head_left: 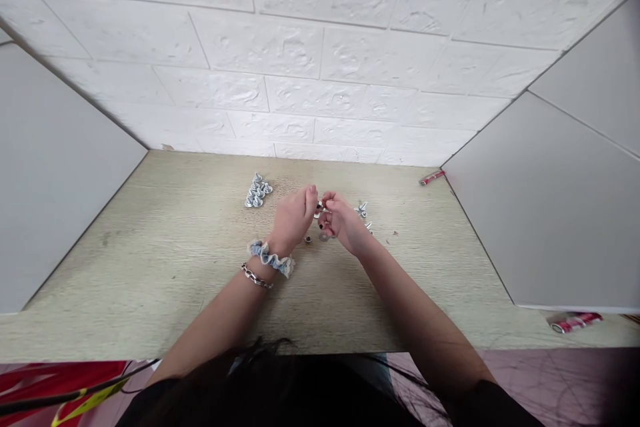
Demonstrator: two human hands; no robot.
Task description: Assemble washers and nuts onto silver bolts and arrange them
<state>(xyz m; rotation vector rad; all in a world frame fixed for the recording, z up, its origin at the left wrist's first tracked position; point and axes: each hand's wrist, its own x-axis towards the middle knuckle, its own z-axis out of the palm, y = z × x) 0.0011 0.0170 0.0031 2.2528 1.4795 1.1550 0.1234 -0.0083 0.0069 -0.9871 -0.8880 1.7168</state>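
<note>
Near the middle of the wooden table (200,227), my left hand (295,215) and my right hand (343,220) meet at their fingertips. Between them is a small metal piece (321,205), pinched by the fingers of both hands; its exact shape is too small to tell. A nut (308,239) lies on the table just below my hands. Partly behind my right hand is a flat washer (324,237). Several bolts with washers (257,192) stand grouped to the left of my left hand. Loose bolts (362,209) lie right of my right hand.
White brick-patterned wall (320,93) closes off the back, with grey panels at the left (60,173) and right (565,200). One red cylinder (432,178) lies by the right panel's back corner, another (575,322) near the front right edge.
</note>
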